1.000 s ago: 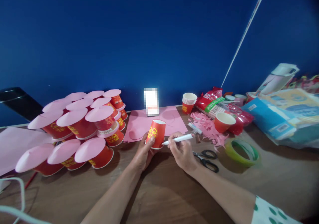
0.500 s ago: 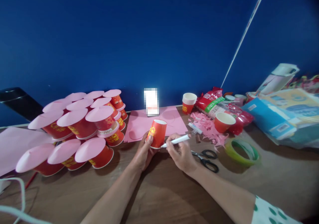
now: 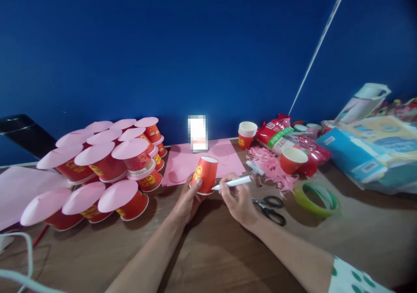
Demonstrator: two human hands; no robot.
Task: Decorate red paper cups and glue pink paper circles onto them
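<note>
Red paper cup (image 3: 204, 174) stands upside down at the near edge of the pink sheet (image 3: 208, 156) on the surface (image 3: 208, 249). Left hand (image 3: 187, 201) has its fingers clamped around the cup's side. Right hand (image 3: 237, 199) has its fingers closed on a white pen (image 3: 233, 182), tip at the cup's lower rim. Step in hand appears to be tracing or marking around the rim. Next move likely calls for a steady cup and the tip kept against the rim.

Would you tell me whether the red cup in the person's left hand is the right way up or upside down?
Upside down: the red cup has its narrow white base on top and its wide rim at the bottom, in the left hand.
</note>
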